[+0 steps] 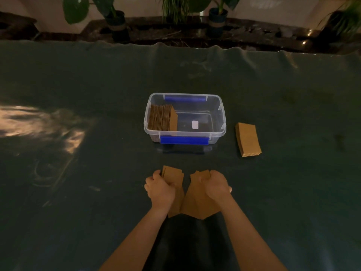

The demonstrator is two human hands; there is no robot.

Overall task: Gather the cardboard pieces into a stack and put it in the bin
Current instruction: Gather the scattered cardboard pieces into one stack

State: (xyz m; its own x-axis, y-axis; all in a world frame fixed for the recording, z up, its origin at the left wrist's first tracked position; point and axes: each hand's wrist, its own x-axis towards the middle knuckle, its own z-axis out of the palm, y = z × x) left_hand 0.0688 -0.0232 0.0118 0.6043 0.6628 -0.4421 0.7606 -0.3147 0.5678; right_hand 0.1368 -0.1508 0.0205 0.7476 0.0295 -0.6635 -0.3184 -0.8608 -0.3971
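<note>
A clear plastic bin [219, 114] with blue clips stands at the table's middle. Inside it, a row of brown cardboard pieces [162, 117] stands on edge against the left wall. Near the front edge my left hand [160, 189] is shut on a small bunch of cardboard pieces [172, 174]. Beside it my right hand [215, 187] is shut on a second bunch of cardboard pieces [195, 204]. The two bunches lie close together on the table, meeting at their near ends. A separate cardboard stack [248, 139] lies flat to the right of the bin.
A dark green cloth [78, 173] covers the table, with a bright light patch at the left. Potted plants [117, 18] stand on a dark ledge beyond the far edge. A white label [195, 125] sits on the bin's floor.
</note>
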